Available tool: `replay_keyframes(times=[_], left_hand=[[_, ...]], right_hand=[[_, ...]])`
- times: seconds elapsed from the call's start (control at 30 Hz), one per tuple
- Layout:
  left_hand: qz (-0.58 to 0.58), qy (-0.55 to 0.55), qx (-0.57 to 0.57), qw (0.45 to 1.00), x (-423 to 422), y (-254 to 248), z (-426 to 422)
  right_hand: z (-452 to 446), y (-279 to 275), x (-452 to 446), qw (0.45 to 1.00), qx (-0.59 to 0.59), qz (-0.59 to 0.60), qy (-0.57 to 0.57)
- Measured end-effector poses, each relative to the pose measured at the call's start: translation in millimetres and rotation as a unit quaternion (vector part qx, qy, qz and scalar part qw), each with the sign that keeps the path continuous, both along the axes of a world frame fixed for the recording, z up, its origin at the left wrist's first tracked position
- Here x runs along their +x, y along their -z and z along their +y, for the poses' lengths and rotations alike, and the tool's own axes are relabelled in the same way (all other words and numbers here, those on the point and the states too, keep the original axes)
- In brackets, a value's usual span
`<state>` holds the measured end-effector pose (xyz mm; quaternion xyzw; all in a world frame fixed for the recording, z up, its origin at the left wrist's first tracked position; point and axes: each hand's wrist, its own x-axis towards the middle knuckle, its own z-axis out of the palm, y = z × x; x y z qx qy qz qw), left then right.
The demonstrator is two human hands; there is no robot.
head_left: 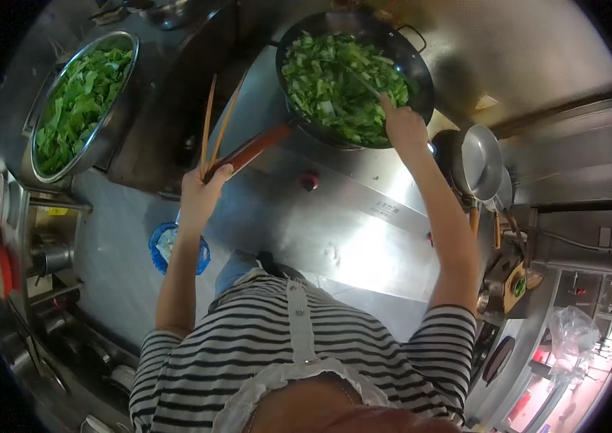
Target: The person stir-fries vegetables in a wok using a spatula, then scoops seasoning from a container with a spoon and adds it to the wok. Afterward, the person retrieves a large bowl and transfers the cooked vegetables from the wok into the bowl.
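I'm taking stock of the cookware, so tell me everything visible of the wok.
The wok is a wide, round, dark pan, apparently metal, open side up. Its long reddish-brown handle, perhaps wood, points toward the person's left side; a thin loop handle stands on the far right rim. Chopped greens fill much of it, leaving dark wall bare. The left hand grips the long handle. What supports the pan underneath is hidden.

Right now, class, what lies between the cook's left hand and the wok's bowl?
In the head view, the wok's brown handle spans that stretch, running from the left hand to the bowl.
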<state>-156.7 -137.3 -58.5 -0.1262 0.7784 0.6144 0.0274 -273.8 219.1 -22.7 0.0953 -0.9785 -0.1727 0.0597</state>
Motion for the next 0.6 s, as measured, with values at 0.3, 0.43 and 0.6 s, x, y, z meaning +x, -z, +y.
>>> replay_keyframes(times=[0.3, 0.43, 0.6], left_hand=[[0.008, -0.028, -0.001, 1.0, -0.1, 3.8, 1.3], [0.019, -0.02, 0.0, 1.0, -1.8, -5.7, -0.6], [0.042, 0.046, 0.026, 0.998, -3.3, -6.4, -10.7]], right_hand=[[49.9, -8.9, 79.5, 0.997, -0.001, -0.062, 0.039], [19.9, -11.3, 119.5, 0.996, 0.015, -0.063, 0.055], [6.1, 10.9, 51.9, 0.998, 0.068, 0.01, 0.014]])
